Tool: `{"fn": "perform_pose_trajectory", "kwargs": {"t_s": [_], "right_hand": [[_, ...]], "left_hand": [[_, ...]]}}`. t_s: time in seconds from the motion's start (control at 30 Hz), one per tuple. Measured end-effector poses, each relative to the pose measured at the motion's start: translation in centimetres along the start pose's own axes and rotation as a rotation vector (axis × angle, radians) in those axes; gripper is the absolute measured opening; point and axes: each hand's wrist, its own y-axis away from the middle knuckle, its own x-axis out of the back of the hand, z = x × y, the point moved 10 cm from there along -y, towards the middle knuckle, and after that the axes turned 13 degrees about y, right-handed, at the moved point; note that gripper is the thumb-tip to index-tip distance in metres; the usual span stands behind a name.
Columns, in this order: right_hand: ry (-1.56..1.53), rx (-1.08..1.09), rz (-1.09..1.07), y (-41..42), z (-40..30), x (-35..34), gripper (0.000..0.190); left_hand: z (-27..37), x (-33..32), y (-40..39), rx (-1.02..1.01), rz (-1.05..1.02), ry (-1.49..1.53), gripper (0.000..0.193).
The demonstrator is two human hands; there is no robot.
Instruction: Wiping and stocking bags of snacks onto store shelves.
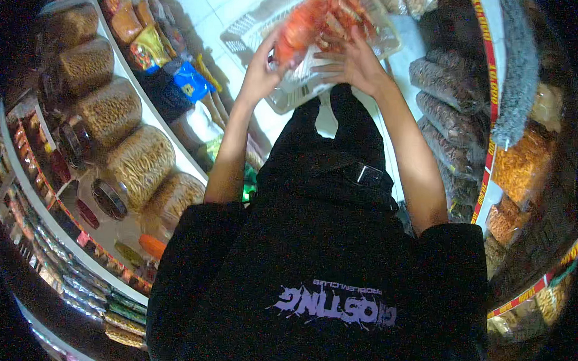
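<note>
My left hand [265, 74] grips the side of a blurred orange-red snack packet [299, 30]. It is held over a white plastic basket [237, 38]. My right hand [352, 66] is just to the right, its fingers spread and apart from that packet. Beyond my right fingertips, more clear packets with reddish-brown contents [349, 18] lie in the basket. Motion blur hides the finer detail of the packets.
Large clear containers of snacks [141, 158] line a white-edged shelf at left. Below it, bagged goods, among them a blue packet [192, 79], stand along the tiled floor [199, 3]. Dark-filled bags [446, 107] are stacked at right, near a grey fluffy duster [514, 74].
</note>
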Motion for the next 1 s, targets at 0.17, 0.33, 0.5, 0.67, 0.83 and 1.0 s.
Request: {"fn": "perform_pose_trajectory", "kwargs": {"t_s": [0.17,0.33,0.5,0.67,0.83,1.0], "right_hand": [[-0.122,0.483,-0.116,5.2,-9.7,-1.8,0.070],[0.108,1.025,-0.246,15.9,-17.9,-5.8,0.076],[0.061,1.259,-0.062,23.6,-22.1,-6.6,0.091],[0.527,1.387,0.348,32.8,-23.5,-5.9,0.075],[1.413,1.240,1.791,51.5,-22.8,-5.6,0.046],[1.479,0.345,2.279,60.7,-20.2,1.4,0.054]], "left_hand": [[16.4,-5.2,-1.7,-0.482,-0.334,-0.836,0.064],[27.2,-3.2,-3.5,-0.754,0.148,-0.729,0.079],[25.6,-6.6,-8.8,-0.415,0.007,0.579,0.088],[28.7,-18.0,-7.6,0.152,-0.524,1.479,0.086],[33.0,-23.6,-7.4,0.003,-0.716,1.252,0.069],[36.6,-29.3,-5.1,0.114,-1.211,1.691,0.057]]}}
